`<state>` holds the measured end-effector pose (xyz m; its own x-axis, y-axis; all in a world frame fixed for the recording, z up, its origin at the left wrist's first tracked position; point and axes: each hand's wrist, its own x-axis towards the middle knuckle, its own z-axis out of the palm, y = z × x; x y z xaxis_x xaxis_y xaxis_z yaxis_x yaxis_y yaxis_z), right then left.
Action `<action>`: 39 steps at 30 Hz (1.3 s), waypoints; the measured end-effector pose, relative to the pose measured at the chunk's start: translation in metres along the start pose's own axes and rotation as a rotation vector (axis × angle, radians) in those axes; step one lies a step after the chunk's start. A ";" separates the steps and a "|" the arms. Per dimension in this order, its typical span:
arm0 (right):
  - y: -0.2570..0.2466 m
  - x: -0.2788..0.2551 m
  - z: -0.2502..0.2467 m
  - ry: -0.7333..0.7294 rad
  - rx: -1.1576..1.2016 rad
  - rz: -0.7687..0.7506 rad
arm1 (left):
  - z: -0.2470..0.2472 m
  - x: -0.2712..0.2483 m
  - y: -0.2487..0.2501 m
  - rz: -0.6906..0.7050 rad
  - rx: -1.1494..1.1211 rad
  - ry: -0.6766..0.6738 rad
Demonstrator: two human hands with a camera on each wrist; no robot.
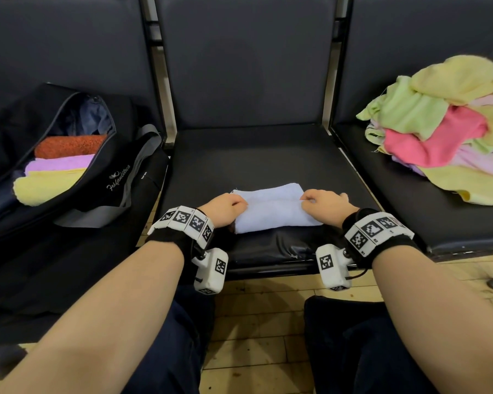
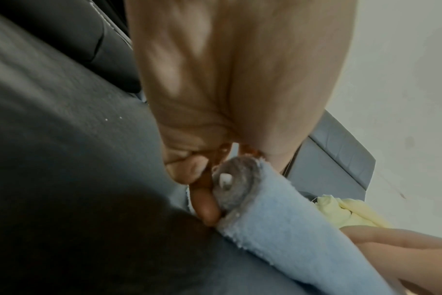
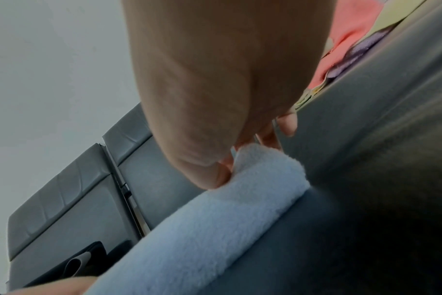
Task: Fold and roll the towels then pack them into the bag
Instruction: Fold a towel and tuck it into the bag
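A pale blue towel (image 1: pixel 273 209) lies partly rolled near the front edge of the middle black seat (image 1: pixel 256 155). My left hand (image 1: pixel 225 207) grips its left end with curled fingers, and the left wrist view shows the rolled end (image 2: pixel 240 179) against my fingers (image 2: pixel 204 209). My right hand (image 1: pixel 323 203) grips the right end; the right wrist view shows my fingers curled over the roll (image 3: pixel 227 209). A black bag (image 1: pixel 77 172) stands open on the left seat, holding orange (image 1: pixel 69 146), lilac (image 1: pixel 60 164) and yellow (image 1: pixel 46 186) rolled towels.
A loose pile of yellow, green and pink towels (image 1: pixel 444 123) covers the right seat. Seat backs rise behind all three seats. Below the seat edge are my dark-trousered knees and a tan tiled floor (image 1: pixel 268 322).
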<state>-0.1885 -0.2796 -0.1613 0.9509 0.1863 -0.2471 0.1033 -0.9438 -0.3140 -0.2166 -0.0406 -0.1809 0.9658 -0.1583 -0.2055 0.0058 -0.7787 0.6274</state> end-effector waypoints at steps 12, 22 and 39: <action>0.004 0.000 0.001 0.069 0.155 -0.171 | 0.002 -0.007 0.006 0.125 0.033 0.235; 0.003 -0.001 0.003 -0.116 0.062 -0.204 | -0.001 -0.015 0.008 0.044 0.316 0.051; 0.008 0.002 0.002 -0.010 0.478 -0.059 | -0.005 -0.008 0.010 -0.067 -0.107 0.069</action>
<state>-0.1867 -0.2862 -0.1656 0.9444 0.2406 -0.2240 0.0093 -0.7007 -0.7134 -0.2232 -0.0438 -0.1689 0.9779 -0.0628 -0.1996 0.0951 -0.7165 0.6911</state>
